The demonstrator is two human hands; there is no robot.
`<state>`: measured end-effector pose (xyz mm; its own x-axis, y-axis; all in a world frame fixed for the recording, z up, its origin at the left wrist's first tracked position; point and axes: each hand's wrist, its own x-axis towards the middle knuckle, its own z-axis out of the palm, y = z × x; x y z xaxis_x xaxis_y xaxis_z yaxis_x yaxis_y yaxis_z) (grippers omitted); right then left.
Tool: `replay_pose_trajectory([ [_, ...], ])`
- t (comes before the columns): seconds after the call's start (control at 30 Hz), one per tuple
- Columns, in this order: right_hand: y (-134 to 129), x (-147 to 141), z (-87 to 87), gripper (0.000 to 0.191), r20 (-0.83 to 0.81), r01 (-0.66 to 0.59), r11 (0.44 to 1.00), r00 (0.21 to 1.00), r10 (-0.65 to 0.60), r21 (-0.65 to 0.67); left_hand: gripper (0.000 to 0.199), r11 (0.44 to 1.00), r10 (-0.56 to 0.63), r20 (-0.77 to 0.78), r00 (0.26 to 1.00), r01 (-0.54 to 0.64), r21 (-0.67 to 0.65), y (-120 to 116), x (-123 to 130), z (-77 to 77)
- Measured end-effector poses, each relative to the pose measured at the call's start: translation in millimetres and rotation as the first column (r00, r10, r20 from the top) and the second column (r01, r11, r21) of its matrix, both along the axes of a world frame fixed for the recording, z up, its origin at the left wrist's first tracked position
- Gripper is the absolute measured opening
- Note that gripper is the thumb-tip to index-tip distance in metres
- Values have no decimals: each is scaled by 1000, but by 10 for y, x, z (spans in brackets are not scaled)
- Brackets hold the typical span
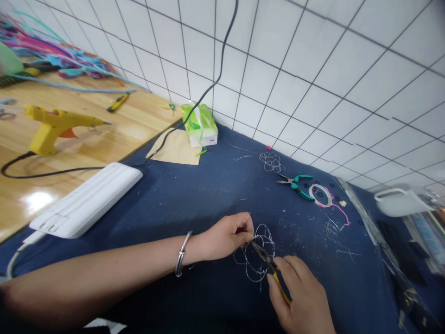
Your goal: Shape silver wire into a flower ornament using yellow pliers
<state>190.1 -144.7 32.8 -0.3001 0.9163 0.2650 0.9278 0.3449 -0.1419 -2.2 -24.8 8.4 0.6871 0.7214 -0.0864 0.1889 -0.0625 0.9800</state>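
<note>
A looped wire frame (256,277) with small pink dots along it hangs between my hands over the dark blue cloth. My left hand (229,235) pinches the frame at its upper left edge, thumb against finger. In my right hand (301,294) are pliers with yellow handles (282,288). Their metal jaws point up and left and reach the wire close to my left fingertips; whether they grip it I cannot tell. A silver bangle (181,260) circles my left wrist.
Teal-handled pliers (298,183), a similar wire shape (271,162) and a white ring with pink cord (320,195) lie beyond my hands. A white power bank (86,199), a tissue pack (199,123) and a yellow glue gun (57,125) are left. A black cable (222,60) crosses ahead.
</note>
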Motion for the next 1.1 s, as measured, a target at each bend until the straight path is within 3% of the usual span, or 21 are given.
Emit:
replay_pose_trajectory([
  [0.27,9,-22,9,24,58,2,1000,998,-1,-29,6,1000,1,-59,998,0,20,-3,6,-8],
  [0.7,24,-23,-17,23,233,-74,994,971,53,84,7,993,-44,-136,990,59,105,17,-22,1],
  [0.97,10,6,-36,26,412,-162,971,908,77,176,6,996,-76,-129,989,82,41,32,-24,-12],
  [1.1,-7,54,-21,30,516,-217,964,850,109,153,6,994,-101,-114,988,96,-52,31,-20,-15],
])
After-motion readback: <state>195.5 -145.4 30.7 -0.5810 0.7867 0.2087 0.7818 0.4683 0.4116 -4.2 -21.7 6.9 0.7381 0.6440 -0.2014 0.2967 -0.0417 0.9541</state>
